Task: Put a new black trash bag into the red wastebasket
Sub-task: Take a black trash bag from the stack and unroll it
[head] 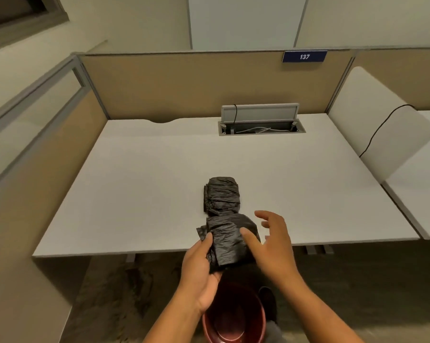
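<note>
Left hand (201, 271) clamps the folded black bag (230, 243), held above the desk's (139, 184) near edge, long axis 12–6. Right hand (270, 246) is spread, fingers apart, touching the bag's 3 o'clock side. Red wastebasket (231, 318) sits at 6 o'clock, below. Count: one bag, one bag roll (221, 195) at 12, one basket.

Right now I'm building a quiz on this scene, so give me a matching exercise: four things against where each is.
Things:
1. folded black bag
2. roll of bags
3. red wastebasket
4. number plate 137

Places:
A. on the floor below the hands
B. on the partition top
C. in the left hand
D. lying on the desk

Pairs: 1-C, 2-D, 3-A, 4-B
</note>
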{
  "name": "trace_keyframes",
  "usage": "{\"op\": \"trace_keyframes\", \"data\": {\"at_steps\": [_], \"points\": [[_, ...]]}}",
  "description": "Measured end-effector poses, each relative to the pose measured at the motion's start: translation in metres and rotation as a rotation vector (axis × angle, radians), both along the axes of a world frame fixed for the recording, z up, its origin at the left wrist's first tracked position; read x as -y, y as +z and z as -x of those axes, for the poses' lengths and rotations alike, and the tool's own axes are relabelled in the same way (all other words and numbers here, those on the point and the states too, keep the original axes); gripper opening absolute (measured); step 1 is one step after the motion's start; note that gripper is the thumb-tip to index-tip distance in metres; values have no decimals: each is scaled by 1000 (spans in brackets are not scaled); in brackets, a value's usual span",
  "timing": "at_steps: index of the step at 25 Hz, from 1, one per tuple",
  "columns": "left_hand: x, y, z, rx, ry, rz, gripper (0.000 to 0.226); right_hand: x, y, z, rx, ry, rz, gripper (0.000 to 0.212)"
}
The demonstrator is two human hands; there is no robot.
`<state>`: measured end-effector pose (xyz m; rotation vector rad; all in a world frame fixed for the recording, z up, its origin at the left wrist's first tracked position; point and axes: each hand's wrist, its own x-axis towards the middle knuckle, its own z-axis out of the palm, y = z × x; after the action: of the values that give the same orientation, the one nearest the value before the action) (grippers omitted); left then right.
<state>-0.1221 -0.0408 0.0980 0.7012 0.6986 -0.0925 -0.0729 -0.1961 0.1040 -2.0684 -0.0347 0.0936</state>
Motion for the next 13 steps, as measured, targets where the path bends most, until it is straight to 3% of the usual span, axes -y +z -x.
{"op": "trace_keyframes", "data": {"at_steps": [2, 5, 10, 13], "points": [[4, 5, 17, 14, -6, 10, 33, -7, 8, 29, 77, 163, 78, 63], [13, 8, 36, 14, -29, 25, 34, -12, 9, 54, 20, 285, 240, 79], [25, 2, 44, -4, 18, -15, 34, 9, 1, 53, 72, 168, 99, 36], [34, -2, 44, -33, 49, -49, 33, 30, 0, 43, -60, 79, -112, 25]]}}
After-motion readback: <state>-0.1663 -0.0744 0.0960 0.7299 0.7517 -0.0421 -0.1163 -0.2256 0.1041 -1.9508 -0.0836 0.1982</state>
